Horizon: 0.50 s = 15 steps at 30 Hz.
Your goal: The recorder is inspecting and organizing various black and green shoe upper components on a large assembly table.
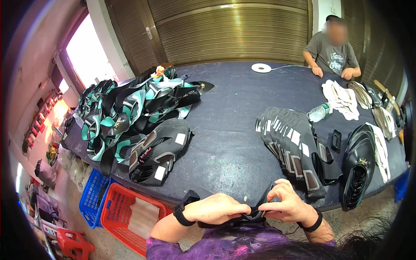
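Both my hands pinch one black flat shoe-upper piece (255, 213) at the table's near edge, close to my body. My left hand (216, 209) grips its left end and my right hand (288, 203) grips the right end, thumbs meeting in the middle. A black band sits on each wrist. The piece is mostly hidden by my fingers.
On the dark table (229, 130) lie a fanned row of black pieces with white tags (290, 143), a big pile of black and teal pieces (134, 117), a plastic bottle (320, 112) and white pieces (342, 97). A seated person (331, 52) works at the far side. Red (130, 212) and blue (93, 195) crates stand below left.
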### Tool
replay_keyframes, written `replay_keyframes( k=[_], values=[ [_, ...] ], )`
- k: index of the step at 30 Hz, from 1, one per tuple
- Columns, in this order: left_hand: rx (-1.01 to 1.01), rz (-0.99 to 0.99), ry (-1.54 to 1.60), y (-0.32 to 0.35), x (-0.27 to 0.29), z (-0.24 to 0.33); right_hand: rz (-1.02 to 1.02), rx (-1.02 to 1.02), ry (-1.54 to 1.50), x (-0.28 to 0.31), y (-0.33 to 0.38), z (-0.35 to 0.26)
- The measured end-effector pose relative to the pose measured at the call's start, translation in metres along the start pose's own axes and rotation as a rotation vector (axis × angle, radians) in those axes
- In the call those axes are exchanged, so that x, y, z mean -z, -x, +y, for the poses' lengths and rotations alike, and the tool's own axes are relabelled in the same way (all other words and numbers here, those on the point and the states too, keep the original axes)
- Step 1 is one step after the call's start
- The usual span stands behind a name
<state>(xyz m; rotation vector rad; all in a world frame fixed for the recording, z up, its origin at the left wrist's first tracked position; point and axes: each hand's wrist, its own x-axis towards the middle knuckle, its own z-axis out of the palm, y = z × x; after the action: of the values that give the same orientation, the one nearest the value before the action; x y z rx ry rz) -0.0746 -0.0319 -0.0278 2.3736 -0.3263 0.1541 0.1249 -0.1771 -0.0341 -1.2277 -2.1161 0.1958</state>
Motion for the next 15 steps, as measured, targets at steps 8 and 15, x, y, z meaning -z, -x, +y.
replay_keyframes(
  k=[8, 15],
  values=[
    [0.202, -0.035, -0.129, -0.003, 0.002, 0.010, -0.061, 0.065, 0.009, 0.000, -0.009, -0.003],
    [0.362, 0.070, -0.300, 0.001, 0.000, 0.021, -0.056, 0.211, 0.355, -0.008, -0.011, -0.009]
  ],
)
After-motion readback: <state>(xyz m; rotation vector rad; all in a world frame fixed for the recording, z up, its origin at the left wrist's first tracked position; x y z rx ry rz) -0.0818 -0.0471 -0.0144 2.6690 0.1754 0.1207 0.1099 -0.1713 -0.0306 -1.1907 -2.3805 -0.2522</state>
